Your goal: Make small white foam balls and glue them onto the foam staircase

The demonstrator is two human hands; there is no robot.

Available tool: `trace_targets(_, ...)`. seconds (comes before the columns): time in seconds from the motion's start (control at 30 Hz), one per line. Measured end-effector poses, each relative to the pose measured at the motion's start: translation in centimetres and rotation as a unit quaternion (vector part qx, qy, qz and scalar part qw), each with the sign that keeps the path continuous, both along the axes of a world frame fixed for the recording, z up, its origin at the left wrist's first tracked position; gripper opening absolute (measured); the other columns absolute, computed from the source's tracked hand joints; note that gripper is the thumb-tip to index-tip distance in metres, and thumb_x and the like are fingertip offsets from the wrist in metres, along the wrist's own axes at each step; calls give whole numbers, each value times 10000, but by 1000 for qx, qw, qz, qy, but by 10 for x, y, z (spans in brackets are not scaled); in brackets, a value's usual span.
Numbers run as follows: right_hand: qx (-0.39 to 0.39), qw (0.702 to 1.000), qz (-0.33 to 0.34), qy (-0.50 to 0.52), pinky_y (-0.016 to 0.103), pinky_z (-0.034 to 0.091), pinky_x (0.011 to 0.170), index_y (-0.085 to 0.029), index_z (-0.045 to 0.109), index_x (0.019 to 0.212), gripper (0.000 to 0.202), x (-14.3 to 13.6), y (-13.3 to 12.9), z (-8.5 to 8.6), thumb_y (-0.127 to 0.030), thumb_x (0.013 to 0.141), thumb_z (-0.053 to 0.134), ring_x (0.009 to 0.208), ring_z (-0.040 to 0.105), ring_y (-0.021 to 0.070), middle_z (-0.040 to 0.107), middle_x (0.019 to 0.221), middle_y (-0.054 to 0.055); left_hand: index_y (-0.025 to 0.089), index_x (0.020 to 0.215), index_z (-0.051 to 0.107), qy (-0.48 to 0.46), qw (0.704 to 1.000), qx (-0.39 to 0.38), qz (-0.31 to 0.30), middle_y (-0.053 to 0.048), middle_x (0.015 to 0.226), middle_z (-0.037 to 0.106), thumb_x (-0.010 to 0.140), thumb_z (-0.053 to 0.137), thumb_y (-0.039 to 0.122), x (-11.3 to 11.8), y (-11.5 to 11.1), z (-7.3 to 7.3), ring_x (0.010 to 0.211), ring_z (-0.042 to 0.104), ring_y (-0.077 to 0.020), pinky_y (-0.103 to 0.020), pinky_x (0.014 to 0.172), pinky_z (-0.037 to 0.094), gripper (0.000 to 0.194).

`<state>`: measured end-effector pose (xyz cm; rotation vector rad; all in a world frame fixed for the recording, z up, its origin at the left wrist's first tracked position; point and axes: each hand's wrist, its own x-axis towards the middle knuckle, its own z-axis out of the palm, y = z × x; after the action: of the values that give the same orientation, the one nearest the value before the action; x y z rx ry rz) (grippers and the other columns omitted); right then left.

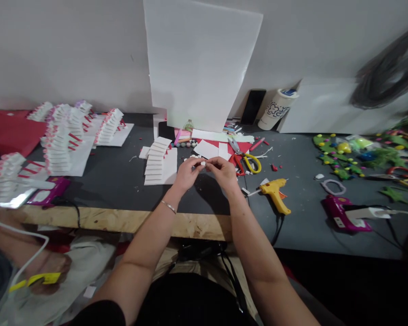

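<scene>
The left hand pinches a tiny white piece to the right of the stepped model; the right hand draws narrow beside it, its grip on the piece impossible to tell. A part so small seems to call for a light, steady pinch. The dark counter stretches to both sides of the model, a glue gun well to its right, a white board against the grey wall behind it.
</scene>
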<state>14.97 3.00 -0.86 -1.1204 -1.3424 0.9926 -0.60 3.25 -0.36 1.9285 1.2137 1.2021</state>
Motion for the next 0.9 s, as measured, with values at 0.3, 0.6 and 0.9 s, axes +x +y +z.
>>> trace_targets(0.3,-41,994,1,100,328,570,673,-226,580,814,355,-7,5,-1,-489,650,753,621,655,154,673,666,-24,164,979,729,-129,988,-81,1,-66,922,732,806,674,324,3,6,-11,761,653,-163,-293,721,533,242)
trace_targets(0.6,-27,998,-42,-49,326,526,697,-243,569,897,175,1,0,13,-390,814,615,672,639,159,679,740,-9,153,946,734,-224,963,-142,37,-23,765,706,711,757,371,4,12,-11,653,616,-130,-290,716,524,321)
trace_targets(0.9,-40,798,-228,-557,486,453,846,-142,592,1171,445,153,-93,-3,-447,848,563,996,599,358,660,1119,217,174,901,728,-416,875,-244,-46,11,704,639,631,853,380,-1,7,-3,619,570,-78,-252,666,504,363)
